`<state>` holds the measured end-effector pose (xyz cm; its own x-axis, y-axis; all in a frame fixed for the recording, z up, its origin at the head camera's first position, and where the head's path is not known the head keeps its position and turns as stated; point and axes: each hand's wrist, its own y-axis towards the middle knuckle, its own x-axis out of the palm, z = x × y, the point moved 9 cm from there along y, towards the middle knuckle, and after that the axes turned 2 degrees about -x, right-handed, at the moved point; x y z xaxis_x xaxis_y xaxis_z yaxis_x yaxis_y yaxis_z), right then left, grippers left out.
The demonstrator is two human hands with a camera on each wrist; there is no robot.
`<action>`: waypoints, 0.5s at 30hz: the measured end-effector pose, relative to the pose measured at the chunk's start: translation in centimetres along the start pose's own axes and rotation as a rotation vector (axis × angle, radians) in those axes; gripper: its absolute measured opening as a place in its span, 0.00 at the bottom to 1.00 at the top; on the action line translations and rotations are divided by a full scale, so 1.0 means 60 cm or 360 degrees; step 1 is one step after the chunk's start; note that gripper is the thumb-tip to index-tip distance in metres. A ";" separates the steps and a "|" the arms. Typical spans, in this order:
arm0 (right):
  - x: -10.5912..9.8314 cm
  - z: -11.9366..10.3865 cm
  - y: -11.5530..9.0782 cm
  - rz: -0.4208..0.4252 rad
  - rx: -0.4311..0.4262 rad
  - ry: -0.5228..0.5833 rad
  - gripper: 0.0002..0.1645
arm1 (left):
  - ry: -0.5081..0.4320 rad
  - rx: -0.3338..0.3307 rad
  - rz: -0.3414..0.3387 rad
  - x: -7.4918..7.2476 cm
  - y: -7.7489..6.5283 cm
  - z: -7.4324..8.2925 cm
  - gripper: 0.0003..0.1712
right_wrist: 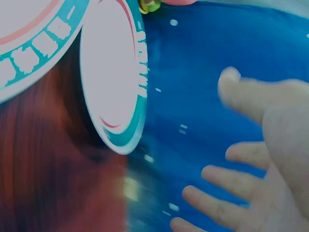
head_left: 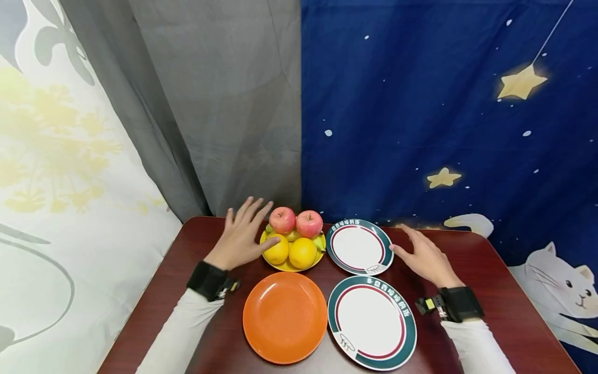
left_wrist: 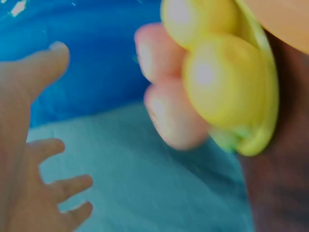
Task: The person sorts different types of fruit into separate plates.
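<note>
Two red apples, the left apple [head_left: 282, 220] and the right apple [head_left: 309, 224], sit at the back of a yellow plate [head_left: 288, 267]. In front of them on it lie two round yellow fruits, a left one [head_left: 276, 250] and a right one [head_left: 302, 253]. Something yellow-green, partly hidden, lies under the fruit. My left hand [head_left: 244, 240] hovers with spread fingers just left of that plate, holding nothing. Beside the right edge of a white plate with a dark green rim [head_left: 358, 247], my right hand [head_left: 426, 257] is raised with fingers extended, also holding nothing.
An orange plate [head_left: 285, 318] lies in front of the fruit plate. A second green-rimmed white plate [head_left: 371, 323] is to its right. The dark red table [head_left: 448, 332] ends at a grey curtain [head_left: 233, 104] and a blue star-patterned curtain [head_left: 411, 104].
</note>
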<state>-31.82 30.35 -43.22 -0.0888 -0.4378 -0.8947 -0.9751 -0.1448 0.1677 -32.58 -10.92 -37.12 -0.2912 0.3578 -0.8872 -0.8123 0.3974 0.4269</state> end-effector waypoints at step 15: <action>0.130 0.070 0.041 -0.0256 0.0348 0.0607 0.36 | 0.0124 0.0028 -0.0224 0.148 0.167 0.080 0.41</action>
<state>-35.78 30.34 -51.51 0.1078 -0.7260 -0.6792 -0.9940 -0.0650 -0.0883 -40.84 0.30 -39.89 -0.2138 0.2311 -0.9491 -0.8392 0.4539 0.2996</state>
